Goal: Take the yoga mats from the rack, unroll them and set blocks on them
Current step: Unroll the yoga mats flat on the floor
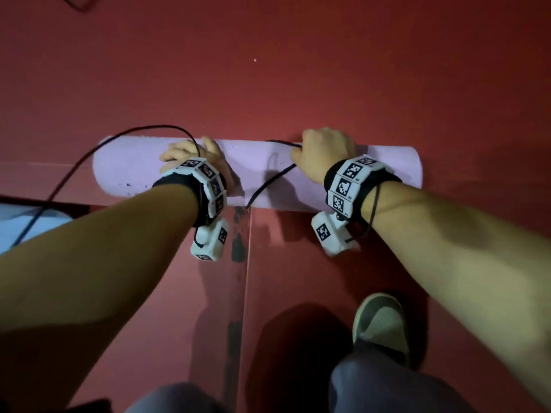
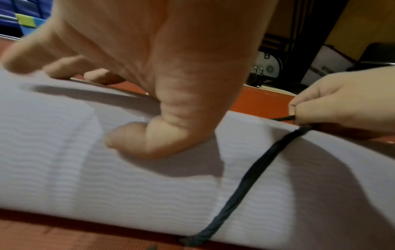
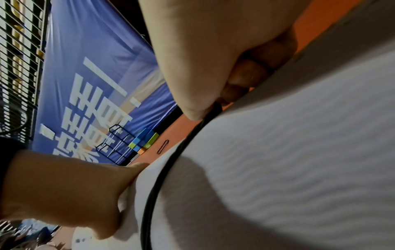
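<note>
A rolled, ribbed lilac foam yoga mat (image 1: 259, 174) lies on the red floor (image 1: 298, 70). The left hand (image 1: 193, 158) presses it, fingers (image 2: 70, 67) spread over the top. Just right, the right hand (image 1: 326, 150) pinches the thin black tie cord (image 2: 252, 172) around the roll.

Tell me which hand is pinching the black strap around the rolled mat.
The right hand pinches the black strap at the top of the lilac rolled mat. The left hand only rests on the mat, away from the strap.
</note>
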The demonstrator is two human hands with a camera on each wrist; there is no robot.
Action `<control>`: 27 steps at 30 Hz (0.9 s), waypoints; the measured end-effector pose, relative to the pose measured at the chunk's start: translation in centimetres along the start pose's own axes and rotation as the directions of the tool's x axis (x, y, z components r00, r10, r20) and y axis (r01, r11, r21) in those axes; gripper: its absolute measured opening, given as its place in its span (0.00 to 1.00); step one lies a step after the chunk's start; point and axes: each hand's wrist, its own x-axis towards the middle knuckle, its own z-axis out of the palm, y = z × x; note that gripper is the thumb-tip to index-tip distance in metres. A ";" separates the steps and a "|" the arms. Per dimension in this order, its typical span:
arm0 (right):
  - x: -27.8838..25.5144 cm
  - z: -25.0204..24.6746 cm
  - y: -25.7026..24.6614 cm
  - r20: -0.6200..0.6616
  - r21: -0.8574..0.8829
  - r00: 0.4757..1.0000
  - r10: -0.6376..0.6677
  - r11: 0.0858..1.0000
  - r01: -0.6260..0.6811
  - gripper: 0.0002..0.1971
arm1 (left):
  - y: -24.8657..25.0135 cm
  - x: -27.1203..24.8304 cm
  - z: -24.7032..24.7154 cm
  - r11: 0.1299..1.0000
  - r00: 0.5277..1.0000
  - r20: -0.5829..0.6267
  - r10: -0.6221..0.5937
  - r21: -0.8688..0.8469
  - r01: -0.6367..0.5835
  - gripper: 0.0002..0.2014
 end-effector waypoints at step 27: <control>-6.5 0.3 -3.4 0.226 0.909 0.959 0.169 0.318 -0.270 0.10 | 0.6 -1.2 4.5 0.869 0.756 -0.463 0.462 0.066 -0.491 0.62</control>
